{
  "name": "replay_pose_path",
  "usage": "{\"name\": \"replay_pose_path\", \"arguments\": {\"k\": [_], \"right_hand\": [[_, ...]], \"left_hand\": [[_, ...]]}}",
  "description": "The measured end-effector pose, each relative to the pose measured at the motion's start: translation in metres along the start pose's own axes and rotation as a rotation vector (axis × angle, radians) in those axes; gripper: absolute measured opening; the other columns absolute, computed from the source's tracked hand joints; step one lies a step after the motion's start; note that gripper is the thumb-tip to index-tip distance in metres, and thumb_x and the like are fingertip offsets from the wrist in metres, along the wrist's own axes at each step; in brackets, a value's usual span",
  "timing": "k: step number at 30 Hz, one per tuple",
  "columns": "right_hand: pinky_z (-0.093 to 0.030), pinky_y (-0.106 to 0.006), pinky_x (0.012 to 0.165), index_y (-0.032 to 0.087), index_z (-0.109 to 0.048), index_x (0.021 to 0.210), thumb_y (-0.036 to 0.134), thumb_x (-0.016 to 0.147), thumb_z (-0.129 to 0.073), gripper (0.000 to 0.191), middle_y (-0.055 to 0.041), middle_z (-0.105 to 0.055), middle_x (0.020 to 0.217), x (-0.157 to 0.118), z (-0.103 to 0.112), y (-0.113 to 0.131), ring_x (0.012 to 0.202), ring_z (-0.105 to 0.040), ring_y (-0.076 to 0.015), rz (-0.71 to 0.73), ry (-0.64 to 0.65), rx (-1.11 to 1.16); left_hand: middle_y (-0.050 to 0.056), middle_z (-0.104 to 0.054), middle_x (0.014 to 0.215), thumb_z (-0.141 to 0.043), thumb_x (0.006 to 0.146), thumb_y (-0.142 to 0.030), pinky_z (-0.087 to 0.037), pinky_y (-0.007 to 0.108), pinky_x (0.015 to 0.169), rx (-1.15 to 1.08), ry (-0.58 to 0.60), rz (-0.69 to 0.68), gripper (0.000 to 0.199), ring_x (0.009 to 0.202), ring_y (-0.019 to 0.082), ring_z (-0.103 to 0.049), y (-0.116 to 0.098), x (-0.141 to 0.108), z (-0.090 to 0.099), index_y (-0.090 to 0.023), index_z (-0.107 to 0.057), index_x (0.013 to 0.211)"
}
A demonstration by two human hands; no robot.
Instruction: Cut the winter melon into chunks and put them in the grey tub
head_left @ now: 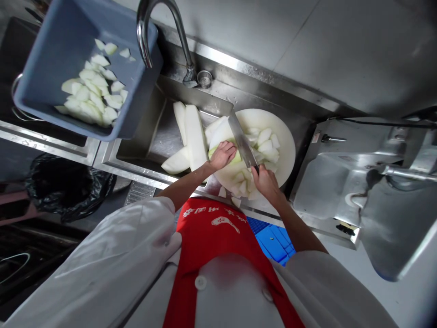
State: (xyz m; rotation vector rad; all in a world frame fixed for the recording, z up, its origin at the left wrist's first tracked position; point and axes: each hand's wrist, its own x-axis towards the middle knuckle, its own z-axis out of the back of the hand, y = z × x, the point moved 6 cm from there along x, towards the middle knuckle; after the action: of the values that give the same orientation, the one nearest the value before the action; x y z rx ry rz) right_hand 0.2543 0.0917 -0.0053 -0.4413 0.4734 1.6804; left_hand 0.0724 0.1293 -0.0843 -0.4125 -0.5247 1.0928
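My right hand (266,181) is closed round the handle of a cleaver (241,139), whose broad blade stands over a round white cutting board (288,152). Curled fingers of my left hand (223,155) press on a pale peeled gourd piece (220,132) at the board's left side, just left of the blade. Cut gourd chunks (268,143) lie right of the cleaver, with more slices (242,182) near the board's front edge. Long peeled gourd lengths (195,132) rest over the sink, left of my left hand.
A grey-blue bin (136,91) holding cut gourd pieces (90,93) stands at upper left. The curved faucet (180,32) rises behind the sink (160,132). A metal machine (324,182) stands at right. Below left is a bin lined with a black bag (68,187).
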Motion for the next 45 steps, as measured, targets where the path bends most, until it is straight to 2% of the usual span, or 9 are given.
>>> {"name": "replay_pose_path", "arguments": {"k": [4,7,15,20,26,31,34,39,45], "right_hand": [[-0.045,-0.032,0.075,0.011,-0.058,0.115,0.04,0.111,-0.037,0.036,-0.0184,-0.074,0.094,-0.034,0.0,0.005,0.09,-0.072,-0.0301,-0.023,0.072,-0.037],[-0.045,-0.031,0.072,0.01,-0.057,0.113,0.039,0.111,-0.037,0.035,-0.0194,-0.073,0.094,-0.036,-0.001,0.01,0.091,-0.073,-0.0302,-0.029,0.093,-0.026],[-0.045,-0.03,0.077,0.005,-0.055,0.119,0.035,0.112,-0.034,0.037,-0.0224,-0.072,0.104,0.017,-0.023,0.037,0.097,-0.072,-0.0284,-0.016,0.031,0.07],[-0.044,-0.029,0.08,0.011,-0.06,0.114,0.041,0.112,-0.035,0.038,-0.0184,-0.073,0.108,0.033,-0.024,0.016,0.103,-0.069,-0.0277,0.013,0.01,0.116],[-0.044,-0.032,0.078,0.012,-0.059,0.116,0.041,0.111,-0.035,0.038,-0.0173,-0.074,0.097,-0.009,-0.006,0.008,0.093,-0.071,-0.0301,0.005,-0.009,0.0],[-0.046,-0.032,0.077,0.011,-0.058,0.114,0.039,0.111,-0.037,0.035,-0.0185,-0.073,0.097,-0.037,0.001,0.017,0.093,-0.072,-0.0297,-0.002,0.082,0.005],[-0.046,-0.031,0.077,0.009,-0.058,0.115,0.037,0.111,-0.037,0.035,-0.0199,-0.073,0.1,-0.027,0.0,0.026,0.095,-0.072,-0.0293,-0.013,0.11,0.016],[-0.046,-0.03,0.08,0.007,-0.059,0.118,0.035,0.112,-0.035,0.037,-0.0216,-0.072,0.108,0.011,-0.019,0.042,0.101,-0.071,-0.0286,-0.02,0.069,0.084],[-0.045,-0.027,0.081,0.008,-0.063,0.111,0.042,0.112,-0.034,0.044,-0.0199,-0.073,0.106,0.035,-0.02,0.013,0.101,-0.07,-0.0263,0.034,0.051,0.18]], "left_hand": [[0.013,-0.067,0.109,-0.033,0.108,-0.031,-0.043,0.044,0.09,0.001,0.011,0.003,0.037,0.1,0.025,-0.055,0.0,0.0,-0.002,-0.018,-0.067,0.108],[0.012,-0.066,0.109,-0.032,0.108,-0.031,-0.042,0.044,0.09,0.0,0.003,0.0,0.038,0.101,0.025,-0.056,0.001,-0.001,-0.004,-0.018,-0.067,0.107],[0.012,-0.067,0.112,-0.031,0.109,-0.034,-0.041,0.044,0.091,-0.015,0.012,0.016,0.04,0.1,0.026,-0.055,0.001,0.0,-0.002,-0.018,-0.068,0.106],[0.013,-0.067,0.113,-0.032,0.109,-0.034,-0.043,0.044,0.091,-0.026,-0.015,0.004,0.04,0.101,0.025,-0.055,0.003,-0.004,0.001,-0.018,-0.068,0.106],[0.012,-0.067,0.11,-0.033,0.108,-0.033,-0.043,0.043,0.091,0.01,0.007,-0.008,0.037,0.101,0.025,-0.055,0.003,-0.007,0.0,-0.018,-0.068,0.107],[0.012,-0.067,0.111,-0.035,0.108,-0.031,-0.044,0.043,0.09,0.005,-0.023,-0.026,0.034,0.1,0.024,-0.056,0.002,-0.007,-0.001,-0.018,-0.067,0.109],[0.012,-0.068,0.108,-0.035,0.108,-0.031,-0.044,0.043,0.089,-0.009,-0.044,-0.037,0.036,0.098,0.024,-0.056,0.004,-0.007,-0.002,-0.017,-0.067,0.105],[0.013,-0.068,0.109,-0.035,0.108,-0.032,-0.044,0.045,0.089,-0.048,-0.06,-0.034,0.036,0.098,0.025,-0.057,0.008,-0.008,-0.003,-0.017,-0.067,0.105],[0.012,-0.068,0.108,-0.038,0.108,-0.033,-0.045,0.043,0.089,-0.052,-0.107,-0.075,0.033,0.098,0.024,-0.057,0.009,-0.014,0.001,-0.017,-0.067,0.105]]}}
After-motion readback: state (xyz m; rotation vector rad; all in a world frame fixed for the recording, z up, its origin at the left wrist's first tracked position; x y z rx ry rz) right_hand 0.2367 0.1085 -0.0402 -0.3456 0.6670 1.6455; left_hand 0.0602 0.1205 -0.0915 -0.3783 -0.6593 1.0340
